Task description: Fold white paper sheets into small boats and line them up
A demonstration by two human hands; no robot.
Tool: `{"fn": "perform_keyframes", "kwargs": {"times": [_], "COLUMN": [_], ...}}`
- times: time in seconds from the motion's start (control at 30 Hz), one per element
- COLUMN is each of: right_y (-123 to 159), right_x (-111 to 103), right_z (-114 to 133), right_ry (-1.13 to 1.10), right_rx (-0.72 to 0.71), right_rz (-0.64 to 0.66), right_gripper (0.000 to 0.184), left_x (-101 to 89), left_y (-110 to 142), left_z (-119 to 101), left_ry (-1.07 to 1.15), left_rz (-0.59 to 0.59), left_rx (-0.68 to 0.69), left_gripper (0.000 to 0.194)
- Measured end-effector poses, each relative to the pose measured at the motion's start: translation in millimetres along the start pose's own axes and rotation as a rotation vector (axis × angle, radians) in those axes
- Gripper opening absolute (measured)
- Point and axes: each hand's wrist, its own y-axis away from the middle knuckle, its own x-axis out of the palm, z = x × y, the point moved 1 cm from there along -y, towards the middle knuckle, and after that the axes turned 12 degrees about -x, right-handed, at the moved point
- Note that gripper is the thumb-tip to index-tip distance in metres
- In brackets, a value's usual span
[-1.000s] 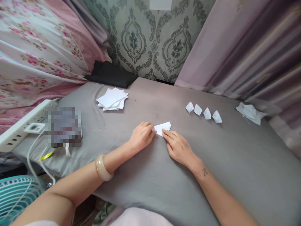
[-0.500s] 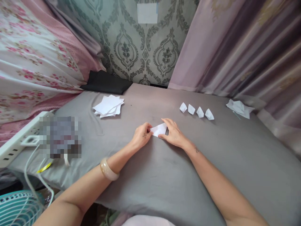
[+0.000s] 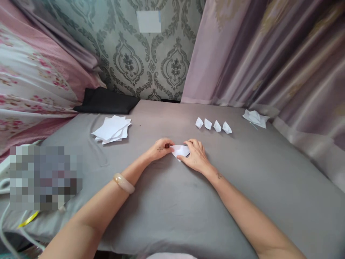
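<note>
A small white folded paper (image 3: 180, 150) is held between both hands, just above or on the grey cloth. Its top edge runs nearly level and a corner points down toward me. My left hand (image 3: 161, 148) pinches its left corner between thumb and fingers. On the other side my right hand (image 3: 196, 154) grips the right end, thumb on the near edge and fingers at the far edge. Beyond the right hand stands a row of several small folded paper shapes (image 3: 207, 124). A stack of white paper sheets (image 3: 112, 128) lies to the far left.
Grey cloth (image 3: 167, 216) covers the surface. More white papers (image 3: 255, 118) lie at the far right near the curtain (image 3: 231, 54). A folded black cloth (image 3: 106, 100) sits at the back left. White cables (image 3: 7, 230) and a yellow strip (image 3: 29, 219) are at the lower left.
The folded paper has turned so that its upper edge is level and a corner points toward me. Both hands still hold it. The camera view has swung to the right.
</note>
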Motion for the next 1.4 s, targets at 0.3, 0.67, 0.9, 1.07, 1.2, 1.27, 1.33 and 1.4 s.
{"fn": "perform_keyframes", "kwargs": {"times": [0.3,0.67,0.9,1.07,1.2,1.27,1.33,1.4], "right_y": [-3,-9,-7,-6,-5,-4,-3,-3], "right_x": [2,-4,-4,-6,-11,-12,-13,-15], "right_z": [-11,-33,-46,-44,-40,-39,-38,-37], "right_ry": [-0.098,-0.243,-0.309,-0.314,-0.327,-0.327,-0.324,-0.315], "right_rx": [-0.064,-0.004,-0.145,-0.241,-0.268,-0.279,-0.293,-0.309], "right_rz": [-0.059,-0.010,0.035,0.020,0.034,0.042,0.045,0.050], "right_gripper": [0.040,0.005,0.010,0.015,0.018,0.018,0.018,0.018], "left_x": [-0.3,1.6,-1.6,-3.5,-4.2,-4.6,-5.0,-5.7], "left_y": [-2,-8,-6,-4,-3,-2,-1,1], "left_z": [-1,5,3,3,3,2,1,0], "left_ry": [-0.013,0.005,-0.058,-0.105,-0.177,-0.235,-0.296,-0.349], "left_rz": [0.067,0.036,0.025,0.007,0.008,0.006,0.000,-0.010], "left_rx": [0.033,0.073,0.081,0.126,0.151,0.162,0.199,0.262], "left_gripper": [0.021,0.017,0.018,0.017,0.018,0.019,0.020,0.022]}}
